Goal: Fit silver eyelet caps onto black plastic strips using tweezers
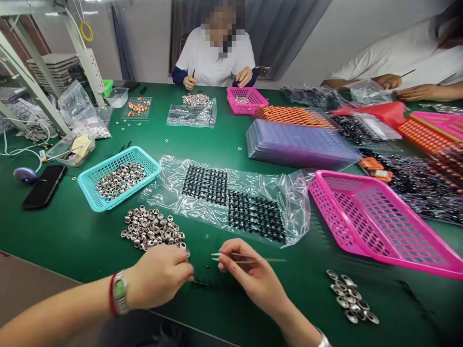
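Tweezers (246, 258) between ring pile (152, 229) and pink basket (379, 221).

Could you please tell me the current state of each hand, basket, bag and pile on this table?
Left hand: closed, fingertips at the edge of the loose ring pile.
Right hand: pinching tweezers.
Ring pile: loose on the table.
Teal basket: partly filled with rings.
Near pink basket: empty, tilted.
Plastic bag: lying flat, black parts inside.
Ring row: lined up by the right hand.
Phone: screen dark.
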